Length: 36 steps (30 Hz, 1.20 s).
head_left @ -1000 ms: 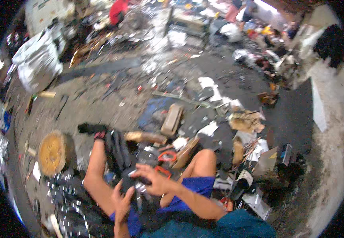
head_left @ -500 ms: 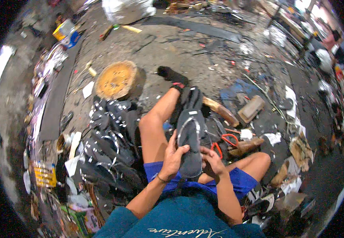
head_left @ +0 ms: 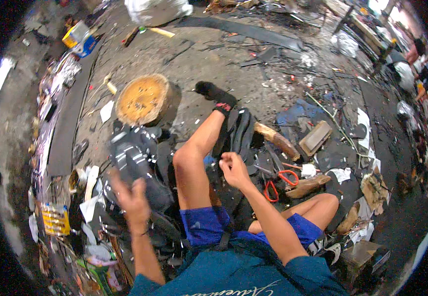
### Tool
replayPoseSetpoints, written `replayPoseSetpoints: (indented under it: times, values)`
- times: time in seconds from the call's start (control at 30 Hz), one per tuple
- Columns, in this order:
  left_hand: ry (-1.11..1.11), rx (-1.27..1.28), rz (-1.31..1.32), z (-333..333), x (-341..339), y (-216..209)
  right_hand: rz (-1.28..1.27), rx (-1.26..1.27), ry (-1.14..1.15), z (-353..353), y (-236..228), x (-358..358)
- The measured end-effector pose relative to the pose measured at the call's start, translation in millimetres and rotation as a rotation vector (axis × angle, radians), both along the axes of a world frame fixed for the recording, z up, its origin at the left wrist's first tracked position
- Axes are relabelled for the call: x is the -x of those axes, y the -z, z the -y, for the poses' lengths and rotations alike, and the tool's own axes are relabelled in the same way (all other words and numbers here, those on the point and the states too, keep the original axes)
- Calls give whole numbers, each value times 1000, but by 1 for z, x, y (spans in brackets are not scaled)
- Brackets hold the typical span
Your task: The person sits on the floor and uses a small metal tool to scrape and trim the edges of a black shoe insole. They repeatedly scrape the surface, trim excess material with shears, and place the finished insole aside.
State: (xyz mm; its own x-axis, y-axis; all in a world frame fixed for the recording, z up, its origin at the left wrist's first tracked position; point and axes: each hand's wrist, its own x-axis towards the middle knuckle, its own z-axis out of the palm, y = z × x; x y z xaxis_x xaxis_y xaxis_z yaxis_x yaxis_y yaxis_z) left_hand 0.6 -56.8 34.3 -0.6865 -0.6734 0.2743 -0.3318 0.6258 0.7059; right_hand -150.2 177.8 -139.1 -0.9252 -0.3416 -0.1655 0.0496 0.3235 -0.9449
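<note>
My left hand (head_left: 132, 204) is blurred by motion over a pile of shiny black flip-flops (head_left: 142, 209) at the left, its thumb and fingers apart. Just beyond its fingertips a dark flip-flop (head_left: 131, 152) shows smeared on top of the pile. My right hand (head_left: 233, 170) is above the space between my legs, fingers curled; whatever they may hold is hidden. Close beyond it lie black flip-flops (head_left: 242, 129), beside my socked foot (head_left: 216, 96). Scissors with red-orange handles (head_left: 272, 191) rest to the right of that hand.
A round wood block (head_left: 142, 98) stands beyond the pile. Right of my legs lie a wooden stick (head_left: 277, 139), a rectangular block (head_left: 315, 138) and a wood piece (head_left: 307, 185). A long dark strip (head_left: 243, 32) crosses the far floor. Scraps and a yellow pack (head_left: 55, 218) litter the left.
The flip-flop held in both hands over my lap is now at the pile on the left. My left hand has swung left, and my right hand has moved forward and left.
</note>
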Motion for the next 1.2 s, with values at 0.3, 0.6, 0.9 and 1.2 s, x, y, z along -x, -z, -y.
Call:
replayPoseSetpoints:
  times: [0.3, 0.6, 0.9, 1.2]
  values:
    - [-237, 403, 327, 9, -78, -72, 269, -518, 734, 13, 101, 111]
    - [525, -63, -6, -79, 69, 8, -4, 87, 260, -62, 13, 61]
    - [299, -254, 261, -67, 31, 45, 145, -2, -93, -99, -7, -33]
    - [334, 8, 363, -64, -20, 90, -50, -938, 183, -194, 134, 66]
